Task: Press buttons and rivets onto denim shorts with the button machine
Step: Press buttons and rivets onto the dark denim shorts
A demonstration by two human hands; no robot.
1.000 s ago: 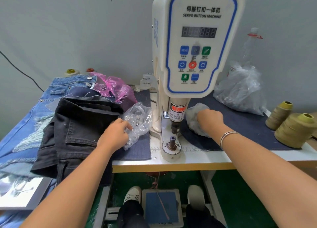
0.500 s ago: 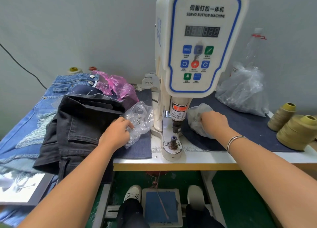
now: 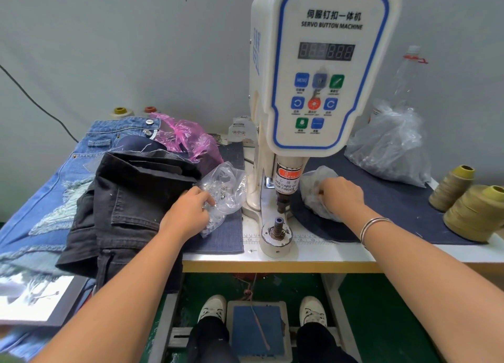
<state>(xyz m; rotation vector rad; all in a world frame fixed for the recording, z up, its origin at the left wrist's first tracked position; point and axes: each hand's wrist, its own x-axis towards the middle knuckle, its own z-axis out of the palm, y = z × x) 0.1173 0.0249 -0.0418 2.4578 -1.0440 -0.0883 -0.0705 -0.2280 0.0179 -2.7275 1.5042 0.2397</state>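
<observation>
The white servo button machine (image 3: pixel 321 70) stands at the table's middle, its lower die (image 3: pixel 276 227) bare under the punch. Black denim shorts (image 3: pixel 128 199) lie folded to its left. My left hand (image 3: pixel 188 212) rests at the shorts' right edge, and its curled fingertips pinch into a clear bag of metal buttons (image 3: pixel 227 188). On the machine's right, my right hand (image 3: pixel 341 196) has its fingers curled into a small clear bag (image 3: pixel 309 188) lying on a dark denim mat (image 3: pixel 395 199). What the fingers hold inside either bag is hidden.
Blue ripped jeans (image 3: pixel 81 155) and a pink plastic bag (image 3: pixel 188 139) lie behind the shorts. A big clear bag (image 3: pixel 390 149) and a bottle (image 3: pixel 409 70) stand at the back right, two olive thread cones (image 3: pixel 474 212) at the right edge. The foot pedal (image 3: pixel 256 330) sits between my shoes.
Both hands stay in their bags, with the fingers shifting only slightly. The shorts and machine have not moved.
</observation>
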